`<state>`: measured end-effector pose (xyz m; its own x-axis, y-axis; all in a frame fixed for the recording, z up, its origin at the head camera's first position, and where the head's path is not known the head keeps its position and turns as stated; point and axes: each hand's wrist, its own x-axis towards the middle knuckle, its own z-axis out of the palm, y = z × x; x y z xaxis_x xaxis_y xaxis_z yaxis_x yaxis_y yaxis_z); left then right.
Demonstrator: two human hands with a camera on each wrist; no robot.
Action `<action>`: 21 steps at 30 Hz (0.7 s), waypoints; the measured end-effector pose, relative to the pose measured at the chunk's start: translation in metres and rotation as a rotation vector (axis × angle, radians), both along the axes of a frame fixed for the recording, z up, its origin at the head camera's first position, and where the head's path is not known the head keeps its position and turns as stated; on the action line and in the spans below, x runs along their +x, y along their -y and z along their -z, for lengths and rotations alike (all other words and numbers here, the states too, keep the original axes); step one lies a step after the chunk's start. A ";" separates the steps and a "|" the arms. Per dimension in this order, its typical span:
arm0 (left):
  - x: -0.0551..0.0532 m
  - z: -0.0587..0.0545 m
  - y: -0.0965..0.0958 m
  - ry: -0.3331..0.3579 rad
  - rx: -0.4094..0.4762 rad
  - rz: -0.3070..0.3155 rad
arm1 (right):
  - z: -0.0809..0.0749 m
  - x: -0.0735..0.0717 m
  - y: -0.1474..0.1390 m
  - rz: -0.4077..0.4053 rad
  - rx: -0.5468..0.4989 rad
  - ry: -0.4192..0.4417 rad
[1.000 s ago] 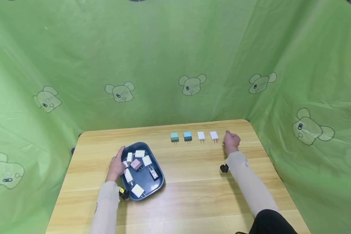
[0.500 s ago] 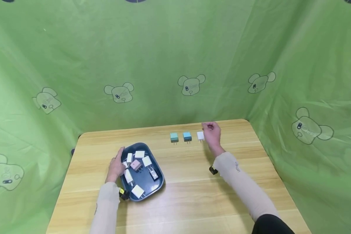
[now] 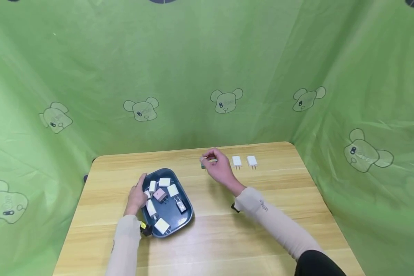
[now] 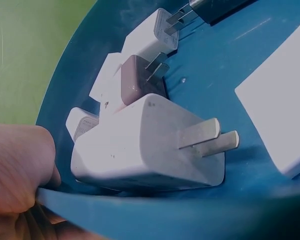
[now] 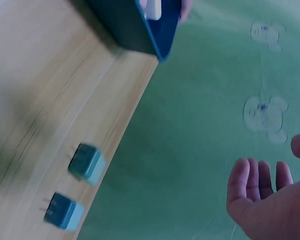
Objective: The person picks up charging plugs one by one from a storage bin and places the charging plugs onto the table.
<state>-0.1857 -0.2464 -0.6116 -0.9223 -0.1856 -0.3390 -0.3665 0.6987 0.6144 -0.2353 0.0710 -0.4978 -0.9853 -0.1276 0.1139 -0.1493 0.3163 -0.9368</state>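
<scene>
My left hand (image 3: 136,197) grips the near-left rim of a dark blue tray (image 3: 167,212). Inside lie several white charger plugs, a pink charger plug (image 3: 160,194) and a darker one (image 3: 181,206); a large white plug (image 4: 120,142) sits beside the hand in the left wrist view. My right hand (image 3: 220,166), holding nothing, hovers over the row at the table's back, thumb apart from loosely bent fingers. It mostly covers the green charger plug (image 5: 87,163) and the blue charger plug (image 5: 63,211) in the head view; both show in the right wrist view.
Two white charger plugs (image 3: 236,161) stand to the right in the row, prongs toward me. The wooden table (image 3: 224,237) ends just behind the row, where a green curtain (image 3: 179,122) with bear-head drawings hangs.
My right hand has moved left along the row, from beside the rightmost white plug to over the green and blue ones. The left hand and tray stay in place.
</scene>
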 end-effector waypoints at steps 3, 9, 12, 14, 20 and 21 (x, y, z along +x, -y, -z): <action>0.000 0.001 0.000 0.005 0.003 -0.004 | -0.001 0.009 0.012 -0.079 0.030 0.017; 0.000 0.003 0.000 0.002 -0.001 0.004 | 0.003 0.026 0.032 -0.242 0.092 -0.003; 0.000 0.003 0.001 0.002 0.003 0.004 | 0.007 0.033 0.040 -0.308 0.132 -0.021; 0.001 0.003 0.001 0.001 0.003 0.001 | 0.009 0.037 0.044 -0.349 0.166 -0.029; 0.000 0.002 0.001 -0.003 -0.004 -0.001 | 0.017 0.049 0.054 -0.493 0.252 -0.034; 0.000 0.002 0.001 -0.003 -0.004 0.000 | 0.019 0.052 0.055 -0.526 0.263 -0.024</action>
<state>-0.1855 -0.2471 -0.6140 -0.9233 -0.1867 -0.3356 -0.3644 0.7015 0.6124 -0.1837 0.0159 -0.5164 -0.7793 -0.6258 0.0332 -0.3691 0.4155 -0.8314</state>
